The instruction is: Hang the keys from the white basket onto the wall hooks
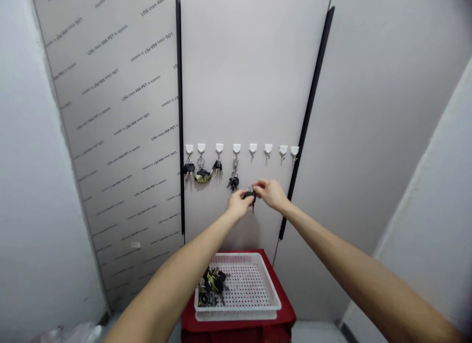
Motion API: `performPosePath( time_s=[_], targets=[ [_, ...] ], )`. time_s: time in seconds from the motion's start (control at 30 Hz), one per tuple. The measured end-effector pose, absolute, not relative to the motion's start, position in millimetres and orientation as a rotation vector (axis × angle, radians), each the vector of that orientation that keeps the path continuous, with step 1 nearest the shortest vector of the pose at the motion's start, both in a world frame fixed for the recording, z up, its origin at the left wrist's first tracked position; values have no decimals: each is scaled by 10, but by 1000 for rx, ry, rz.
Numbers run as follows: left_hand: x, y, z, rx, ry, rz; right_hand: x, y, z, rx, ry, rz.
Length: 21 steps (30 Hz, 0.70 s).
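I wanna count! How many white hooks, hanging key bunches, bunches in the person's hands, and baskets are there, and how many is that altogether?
White wall hooks: 8
Hanging key bunches: 4
Held key bunch: 1
White plastic basket: 1
Total: 14
The keys heaped in the basket overlap too much to count, so they're left out.

Narrow indoor corner with cupboard-like panels and key hooks; home, office or shop cannot be told.
Smooth pale-grey upright panels [250,62], edged with long black vertical strips [180,111], resemble wardrobe doors; a grey panel printed with repeated slanted "ASA PET" lettering [121,126] is at left. Small white hooks [252,148] line the middle, some bearing bunches of black-headed metal keys [233,181]. Plain white walls [40,185] flank both sides.
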<state>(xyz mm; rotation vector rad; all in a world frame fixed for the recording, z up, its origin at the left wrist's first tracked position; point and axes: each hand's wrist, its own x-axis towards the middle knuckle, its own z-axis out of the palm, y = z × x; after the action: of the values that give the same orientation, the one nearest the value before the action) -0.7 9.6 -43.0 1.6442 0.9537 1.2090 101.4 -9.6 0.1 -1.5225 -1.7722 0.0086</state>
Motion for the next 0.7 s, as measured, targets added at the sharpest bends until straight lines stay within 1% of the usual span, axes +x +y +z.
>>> performPosePath(
  time_s=[0.1, 0.2, 0.37, 0.53, 0.63, 0.7],
  targets=[
    [39, 208, -152, 1643, 990, 1294, 1002, 51, 313, -1429, -1624, -59],
    [62, 319, 27, 1715, 1051, 1312, 996, 198, 534, -1388, -1553, -139],
    [56, 421, 189, 1772, 1116, 1311, 992, 397, 673, -1450, -1464, -196],
    [-31, 390, 117, 1823, 1146, 1283, 1007, 574, 610, -1551, -1427, -178],
    [-201, 316, -61, 1891, 1139, 1231, 1030, 610, 542, -1561, -1423, -190],
    [-387, 256, -255, 1941, 1132, 1162, 1049, 582, 467, -1524, -1414, -256]
  ],
)
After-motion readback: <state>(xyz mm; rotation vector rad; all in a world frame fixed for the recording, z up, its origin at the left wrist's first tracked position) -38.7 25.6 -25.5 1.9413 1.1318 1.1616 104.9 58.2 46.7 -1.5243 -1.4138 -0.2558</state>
